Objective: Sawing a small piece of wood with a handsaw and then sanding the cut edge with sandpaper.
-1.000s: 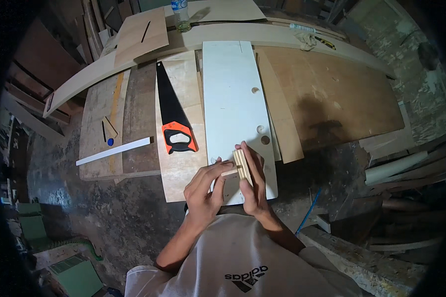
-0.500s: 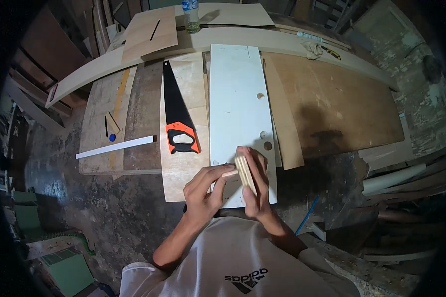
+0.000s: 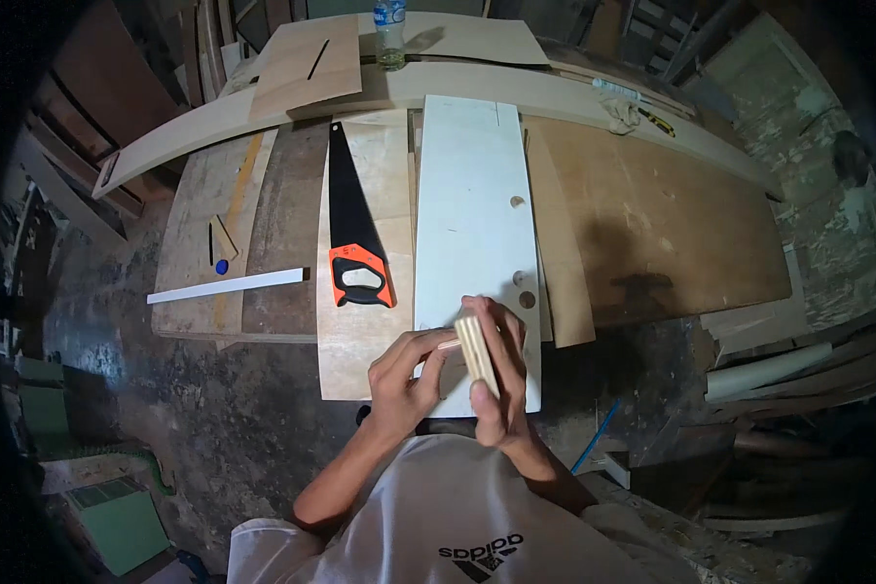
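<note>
My right hand (image 3: 504,375) grips a small piece of plywood (image 3: 478,355), its layered pale edge turned up toward me. The thumb lies on the near end and the fingers wrap the right side. My left hand (image 3: 406,378) is closed in a pinch, its fingertips close against the left face of the plywood. What sits between that thumb and those fingers is too small to make out. Both hands are over the near end of a long white board (image 3: 472,204) with several round holes or marks along its right side. A handsaw (image 3: 358,219) with an orange and black handle lies to its left.
A white strip (image 3: 226,285), a blue cap (image 3: 222,267) and a small wood scrap (image 3: 223,237) lie at the left. At the back stand a water bottle (image 3: 389,37) and a slotted brown panel (image 3: 307,68). A rag (image 3: 621,115) and a cutter knife (image 3: 657,122) rest far right.
The plywood piece has tilted a little in my right hand and its near end sits slightly lower. My left hand stays pinched beside it. The whole view has shifted slightly.
</note>
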Demonstrator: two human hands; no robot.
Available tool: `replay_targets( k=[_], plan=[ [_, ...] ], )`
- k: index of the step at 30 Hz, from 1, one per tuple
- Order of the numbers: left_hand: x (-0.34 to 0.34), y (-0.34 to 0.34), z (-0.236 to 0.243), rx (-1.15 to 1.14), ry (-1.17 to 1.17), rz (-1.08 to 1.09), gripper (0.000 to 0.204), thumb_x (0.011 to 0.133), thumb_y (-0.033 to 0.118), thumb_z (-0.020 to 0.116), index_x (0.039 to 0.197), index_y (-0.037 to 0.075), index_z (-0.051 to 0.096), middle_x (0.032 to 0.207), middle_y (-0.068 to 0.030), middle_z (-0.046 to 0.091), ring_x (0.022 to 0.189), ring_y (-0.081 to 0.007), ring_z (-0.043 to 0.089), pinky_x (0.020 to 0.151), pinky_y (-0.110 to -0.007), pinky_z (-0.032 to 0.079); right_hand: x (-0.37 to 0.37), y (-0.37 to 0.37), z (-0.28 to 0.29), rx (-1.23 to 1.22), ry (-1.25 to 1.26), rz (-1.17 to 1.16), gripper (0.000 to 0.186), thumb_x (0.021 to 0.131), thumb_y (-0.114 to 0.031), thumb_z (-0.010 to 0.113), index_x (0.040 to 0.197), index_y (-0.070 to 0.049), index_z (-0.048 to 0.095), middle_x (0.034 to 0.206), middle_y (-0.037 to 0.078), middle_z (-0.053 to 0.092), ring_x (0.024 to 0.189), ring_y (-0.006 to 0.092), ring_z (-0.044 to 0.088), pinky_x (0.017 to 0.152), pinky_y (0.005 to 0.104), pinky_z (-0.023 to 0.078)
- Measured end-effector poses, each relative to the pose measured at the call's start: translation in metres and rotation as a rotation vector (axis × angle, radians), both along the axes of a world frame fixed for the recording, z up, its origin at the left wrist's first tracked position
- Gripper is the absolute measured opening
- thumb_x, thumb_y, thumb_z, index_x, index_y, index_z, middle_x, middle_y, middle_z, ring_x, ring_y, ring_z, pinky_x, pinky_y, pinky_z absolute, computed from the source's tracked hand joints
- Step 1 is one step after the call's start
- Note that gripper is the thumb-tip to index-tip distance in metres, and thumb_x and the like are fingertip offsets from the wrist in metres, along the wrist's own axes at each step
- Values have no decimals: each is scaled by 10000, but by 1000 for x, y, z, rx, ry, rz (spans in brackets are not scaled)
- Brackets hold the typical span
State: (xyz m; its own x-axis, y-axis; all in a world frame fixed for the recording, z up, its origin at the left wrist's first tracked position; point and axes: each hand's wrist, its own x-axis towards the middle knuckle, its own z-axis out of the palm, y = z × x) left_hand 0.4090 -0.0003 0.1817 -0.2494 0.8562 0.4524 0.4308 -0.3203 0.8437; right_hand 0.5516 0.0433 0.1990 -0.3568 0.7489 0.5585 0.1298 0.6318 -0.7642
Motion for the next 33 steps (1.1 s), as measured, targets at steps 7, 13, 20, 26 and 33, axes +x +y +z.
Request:
replay_targets(
  k=[7,13,20,26,33],
  plan=[
    [-1,2,20,104,23,-12,170,901,-84,691,1062,-30,707,981,-143,743,818,-152,704,705,-262,575,6,10,-14,-140,-26,-12,699,1003,-437,447,1486,68,465,1383,263,527,1270,404,474,1100,497,318],
    [2,-1,20,137,-12,1,158,901,-79,694,1053,-38,702,953,-133,742,761,-130,678,649,-243,551,11,15,-33,-226,-45,-26,694,969,-395,469,1469,87,475,1381,275,536,1283,399,482,1101,496,310],
    [6,1,13,-11,-139,20,217,876,-66,731,1087,-17,718,957,-144,747,821,-199,733,680,-286,594,11,19,-25,-75,-81,2,651,976,-320,490,1514,44,443,1391,251,528,1272,386,478,1113,466,310],
    [18,9,5,15,-186,58,238,907,-51,715,1142,-11,718,1080,-186,735,960,-213,739,722,-286,598,15,7,-50,-295,49,-101,689,1008,-329,462,1578,29,320,1489,244,450,1348,371,398,1166,472,266],
    [27,5,16,-89,-100,-164,453,921,-43,675,1369,11,628,1296,-180,677,1119,-270,691,914,-362,578,11,5,-52,-244,144,-123,729,1022,-387,395,1575,74,275,1567,270,353,1394,390,346,1162,511,240]
  ],
)
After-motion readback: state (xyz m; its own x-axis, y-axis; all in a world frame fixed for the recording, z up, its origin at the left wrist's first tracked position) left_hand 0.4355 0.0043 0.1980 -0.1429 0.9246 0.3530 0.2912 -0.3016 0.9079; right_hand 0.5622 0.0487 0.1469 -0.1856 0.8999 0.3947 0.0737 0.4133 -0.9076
